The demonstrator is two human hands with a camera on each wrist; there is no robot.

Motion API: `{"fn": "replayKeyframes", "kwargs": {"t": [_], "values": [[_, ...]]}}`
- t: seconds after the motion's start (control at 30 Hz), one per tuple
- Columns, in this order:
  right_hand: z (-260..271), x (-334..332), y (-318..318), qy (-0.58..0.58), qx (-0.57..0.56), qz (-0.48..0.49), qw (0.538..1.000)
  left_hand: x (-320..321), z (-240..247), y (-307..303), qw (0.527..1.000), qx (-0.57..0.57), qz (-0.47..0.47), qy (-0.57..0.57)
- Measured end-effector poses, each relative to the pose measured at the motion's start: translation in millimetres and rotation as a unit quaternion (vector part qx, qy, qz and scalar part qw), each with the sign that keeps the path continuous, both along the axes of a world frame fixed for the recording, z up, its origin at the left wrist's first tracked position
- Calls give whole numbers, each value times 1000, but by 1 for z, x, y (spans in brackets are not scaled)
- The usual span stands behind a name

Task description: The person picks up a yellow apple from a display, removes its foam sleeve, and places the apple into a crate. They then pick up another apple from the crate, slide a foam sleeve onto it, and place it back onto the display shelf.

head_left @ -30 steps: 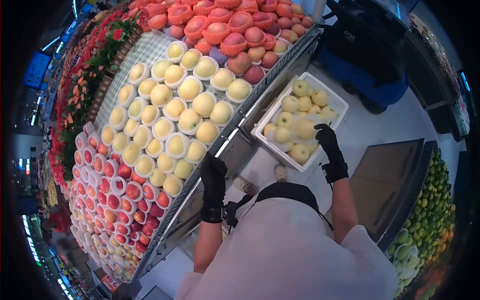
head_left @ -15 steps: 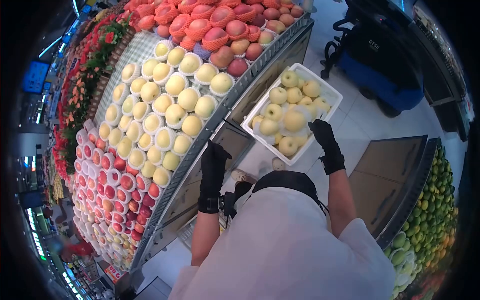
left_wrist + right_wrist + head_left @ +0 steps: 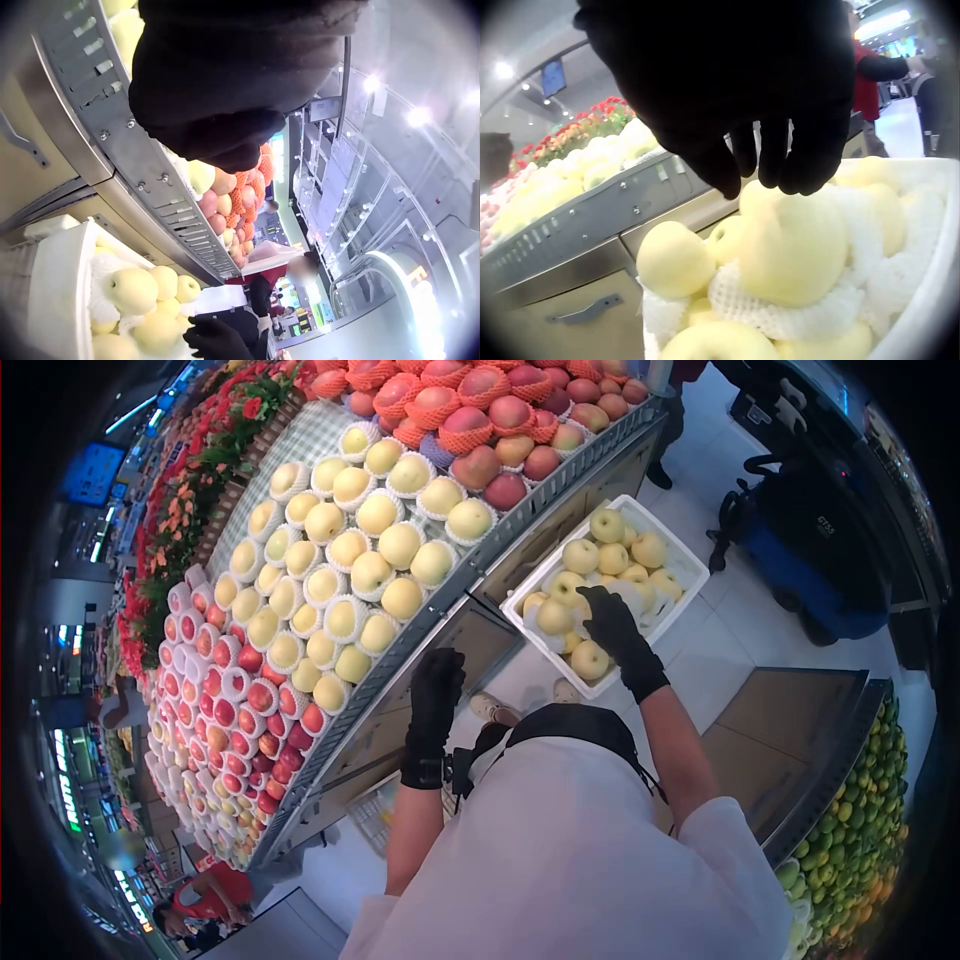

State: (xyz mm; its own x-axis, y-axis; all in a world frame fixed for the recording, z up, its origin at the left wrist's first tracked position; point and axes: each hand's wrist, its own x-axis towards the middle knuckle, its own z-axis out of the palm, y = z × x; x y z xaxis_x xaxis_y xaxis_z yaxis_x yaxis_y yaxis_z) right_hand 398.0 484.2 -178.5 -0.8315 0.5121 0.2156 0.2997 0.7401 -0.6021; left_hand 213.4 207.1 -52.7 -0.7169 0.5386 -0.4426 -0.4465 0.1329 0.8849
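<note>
My gloved right hand (image 3: 618, 628) reaches over a white foam box (image 3: 688, 552) of pale yellow apples on the floor. In the right wrist view its spread fingers (image 3: 810, 161) point down, fingertips right at the top of a large apple (image 3: 791, 247). White foam netting (image 3: 761, 304) lies beneath that apple. Part of the box's contents is hidden under the hand in the head view. My gloved left hand (image 3: 437, 685) hangs beside the display stand's edge, fingers loosely curled, with nothing in it.
The sloped stand holds yellow apples (image 3: 345, 550) in foam nets, red apples (image 3: 240, 690) and orange-netted fruit (image 3: 465, 425). Its grey slatted edge (image 3: 440, 600) runs alongside. A blue-black floor machine (image 3: 815, 550) stands beyond the box. Green fruit (image 3: 840, 810) fills a right-hand stand. Someone in red (image 3: 215, 895) is lower left.
My right hand has moved from the box's near rim inward over the apples. The left hand's fingers have curled more. The head view has shifted, bringing people into its edges.
</note>
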Motion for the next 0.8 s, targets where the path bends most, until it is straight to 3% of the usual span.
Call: {"fn": "replayKeyframes", "kwargs": {"t": [0.1, 0.2, 0.3, 0.43, 0.63, 0.73, 0.8], "values": [[15, -33, -18, -26, 80, 65, 994, 9, -1, -1, 1000, -17, 0, -7], [-13, -58, -28, -62, 199, 81, 975, 5, -7, -7, 1000, 0, -5, -3], [-33, -68, -37, -207, 206, 75, 954, 9, -11, -15, 1000, 19, -6, -22], [-30, -75, -35, -243, 170, 99, 950, 9, -16, -24, 999, 41, 0, -27], [-9, -59, -23, -150, 213, 75, 963, 11, -22, -21, 998, 41, 3, -46], [-9, -54, -17, -134, 128, 51, 981, 12, -22, -19, 998, 35, -12, -43], [-5, -49, -11, -51, 60, 38, 996, 9, -20, -15, 999, 28, -19, -38]]}}
